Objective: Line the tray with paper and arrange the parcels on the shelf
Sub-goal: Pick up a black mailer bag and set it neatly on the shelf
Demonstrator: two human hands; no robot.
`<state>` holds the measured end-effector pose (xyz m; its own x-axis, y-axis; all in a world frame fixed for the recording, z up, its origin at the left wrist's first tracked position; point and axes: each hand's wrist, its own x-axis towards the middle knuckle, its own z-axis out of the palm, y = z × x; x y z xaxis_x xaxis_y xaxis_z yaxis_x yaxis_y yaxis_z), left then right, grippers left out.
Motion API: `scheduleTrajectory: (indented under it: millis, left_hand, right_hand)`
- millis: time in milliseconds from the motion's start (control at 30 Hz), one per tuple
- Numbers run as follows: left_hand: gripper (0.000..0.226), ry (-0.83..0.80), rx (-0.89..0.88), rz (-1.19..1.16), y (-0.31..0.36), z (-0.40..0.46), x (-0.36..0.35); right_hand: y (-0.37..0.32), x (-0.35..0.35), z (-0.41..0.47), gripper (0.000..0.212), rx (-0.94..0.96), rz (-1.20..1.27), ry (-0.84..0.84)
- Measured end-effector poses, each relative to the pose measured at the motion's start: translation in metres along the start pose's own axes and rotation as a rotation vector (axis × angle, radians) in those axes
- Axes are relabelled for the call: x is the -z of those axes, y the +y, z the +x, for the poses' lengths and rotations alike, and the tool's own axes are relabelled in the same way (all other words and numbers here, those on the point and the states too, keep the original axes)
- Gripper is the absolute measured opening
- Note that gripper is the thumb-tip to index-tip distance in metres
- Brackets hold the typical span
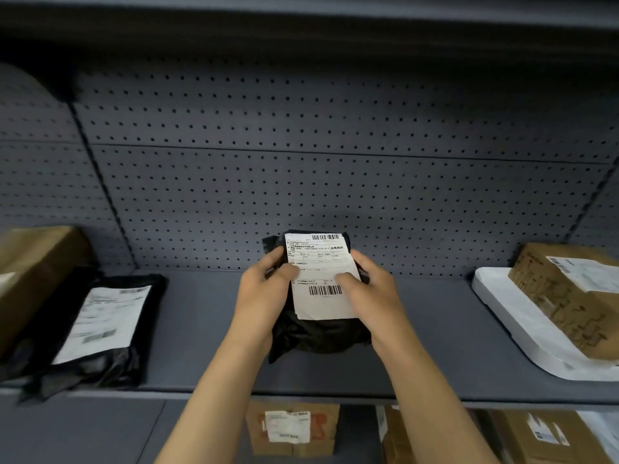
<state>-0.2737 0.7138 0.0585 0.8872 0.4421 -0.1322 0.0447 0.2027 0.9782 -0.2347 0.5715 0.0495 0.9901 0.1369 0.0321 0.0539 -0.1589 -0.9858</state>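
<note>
A small black plastic parcel [318, 333] with a white shipping label is held over the middle of the grey shelf [201, 329]. My left hand [261, 296] grips its left side, thumb on the label. My right hand [371, 293] grips its right side, thumb pressed on the label too. At the right end of the shelf a white tray [512, 323] lined with white paper carries a brown cardboard box [569, 296] with a label. A flat black parcel [100, 329] with a white label lies at the left end.
A brown cardboard box [37, 272] stands at the far left, partly over the flat black parcel. A perforated grey back panel [335, 162] closes the shelf behind. Below the shelf edge sit more cardboard boxes [293, 428], one at lower right [542, 437].
</note>
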Motion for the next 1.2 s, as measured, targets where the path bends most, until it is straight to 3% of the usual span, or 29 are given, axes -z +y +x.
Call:
scheduleTrajectory:
  millis: [533,633,767,967,1200]
  left_hand:
    - [0.063,0.149,-0.119,0.251,0.049,0.050,0.251]
    - [0.056,0.176,-0.137,0.332,0.048,0.057,0.282]
    - [0.041,0.171,-0.159,0.566,0.038,0.066,0.311]
    - [0.061,0.243,-0.071,0.691,0.012,0.073,0.327]
    - [0.056,0.271,-0.098,0.823,-0.004,0.075,0.328]
  right_hand:
    - [-0.043,-0.256,-0.017,0.053,0.051,0.031,-0.173]
    - [-0.038,-0.290,-0.017,0.049,0.044,0.014,-0.205]
    - [-0.030,-0.325,-0.017,0.044,0.014,-0.037,-0.239]
    - [-0.005,-0.353,-0.013,0.054,-0.007,-0.120,-0.257]
    - [0.007,-0.356,-0.009,0.046,-0.001,-0.109,-0.247]
